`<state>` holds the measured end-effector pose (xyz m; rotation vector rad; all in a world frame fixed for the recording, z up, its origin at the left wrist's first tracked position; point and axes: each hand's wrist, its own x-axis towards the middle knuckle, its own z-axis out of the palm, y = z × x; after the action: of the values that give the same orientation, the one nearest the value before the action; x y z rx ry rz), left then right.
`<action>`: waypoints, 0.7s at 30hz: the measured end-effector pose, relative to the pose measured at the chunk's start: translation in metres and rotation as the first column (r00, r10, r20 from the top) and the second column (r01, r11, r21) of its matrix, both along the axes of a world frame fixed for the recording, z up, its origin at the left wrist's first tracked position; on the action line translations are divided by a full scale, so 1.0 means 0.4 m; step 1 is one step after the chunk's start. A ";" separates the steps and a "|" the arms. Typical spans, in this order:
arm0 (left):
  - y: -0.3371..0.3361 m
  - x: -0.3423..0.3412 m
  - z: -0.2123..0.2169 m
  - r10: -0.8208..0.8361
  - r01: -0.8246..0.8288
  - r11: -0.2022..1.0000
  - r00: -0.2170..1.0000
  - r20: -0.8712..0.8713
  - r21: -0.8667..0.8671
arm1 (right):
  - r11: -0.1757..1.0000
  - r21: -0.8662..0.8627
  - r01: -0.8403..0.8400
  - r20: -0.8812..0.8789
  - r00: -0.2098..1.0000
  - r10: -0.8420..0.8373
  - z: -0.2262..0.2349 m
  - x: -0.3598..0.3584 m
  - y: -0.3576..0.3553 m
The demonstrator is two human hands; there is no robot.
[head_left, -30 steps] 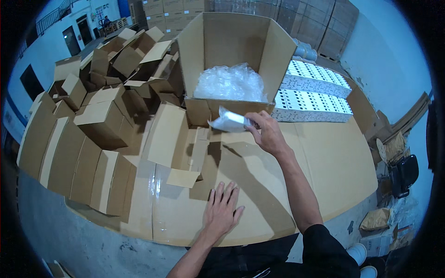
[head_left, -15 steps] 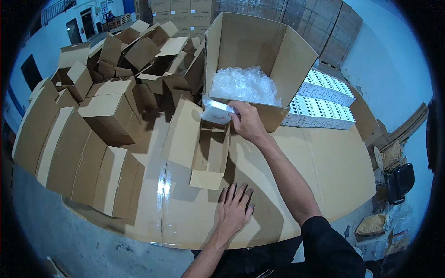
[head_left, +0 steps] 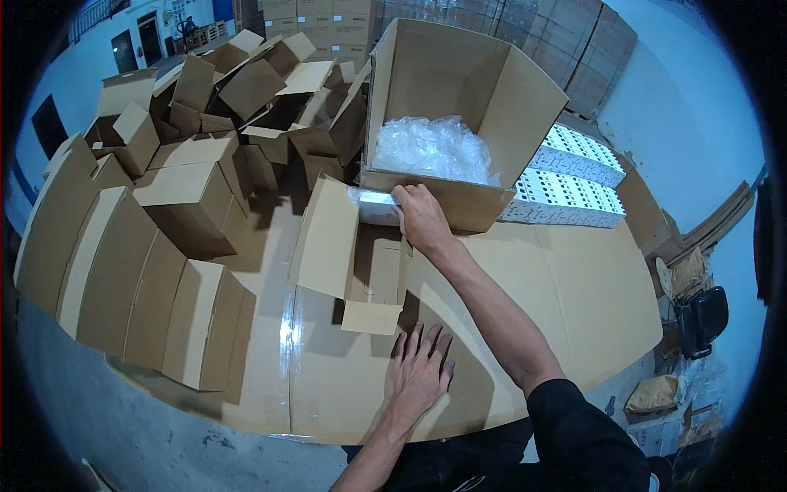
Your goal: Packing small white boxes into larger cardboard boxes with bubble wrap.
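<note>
Tabletop [head_left: 533,328], heaped cartons [head_left: 184,184], tall box [head_left: 512,123] beyond hands [head_left: 422,219]

Packet [head_left: 379,211] is white, small box [head_left: 326,246] and large box [head_left: 447,86] plain brown, plastic wrap [head_left: 434,150] translucent white, long boxes [head_left: 566,197] white with rows of dark squares on top and grey-patterned sides, sleeve [head_left: 582,430] black.

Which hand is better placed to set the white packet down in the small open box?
Probably the right hand: it grips the white packet at the far end of the small open box. The left hand rests on the cardboard, apart from the packet.
</note>
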<state>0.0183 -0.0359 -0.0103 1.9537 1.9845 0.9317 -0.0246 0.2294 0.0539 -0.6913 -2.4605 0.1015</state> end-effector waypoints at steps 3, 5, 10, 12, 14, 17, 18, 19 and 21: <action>0.001 0.001 -0.004 -0.002 0.002 1.000 1.000 0.003 -0.023 | 1.000 0.001 0.019 -0.008 1.000 -0.019 -0.014 -0.009 0.002; 0.004 0.004 -0.008 -0.005 0.005 0.999 1.000 0.012 -0.037 | 0.999 0.003 0.041 -0.017 0.999 -0.041 -0.029 -0.009 0.014; 0.008 0.008 -0.011 -0.004 0.004 1.000 1.000 0.017 -0.025 | 0.991 0.085 0.104 0.083 0.990 -0.111 -0.021 -0.013 0.017; 0.004 0.005 -0.014 0.005 -0.004 1.000 1.000 0.016 -0.029 | 0.986 0.075 0.151 0.118 0.980 -0.160 0.002 -0.015 -0.012; 0.002 0.003 -0.011 0.018 -0.016 0.999 0.999 0.039 -0.039 | 0.976 0.073 0.205 0.153 0.965 -0.214 0.025 -0.011 -0.040; 0.001 0.004 0.016 0.023 -0.017 0.995 0.998 0.063 -0.097 | 0.960 -0.054 0.274 0.242 0.937 -0.254 0.034 0.002 -0.059; 0.003 0.005 0.019 0.016 -0.010 0.995 0.998 0.061 -0.097 | 0.949 -0.166 0.267 0.235 0.946 -0.225 0.035 0.008 -0.059; 0.004 0.005 0.021 0.023 -0.019 0.996 0.999 0.041 -0.092 | 0.927 -0.277 0.252 0.223 0.955 -0.193 0.035 0.012 -0.060; 0.003 0.005 0.018 0.021 -0.020 0.996 1.000 0.018 -0.089 | 0.905 -0.355 0.234 0.215 0.963 -0.164 0.034 0.027 -0.057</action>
<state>0.0204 -0.0347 -0.0030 1.8741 2.0031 0.8487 -0.0139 0.2067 0.0676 -1.1619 -2.5488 0.4623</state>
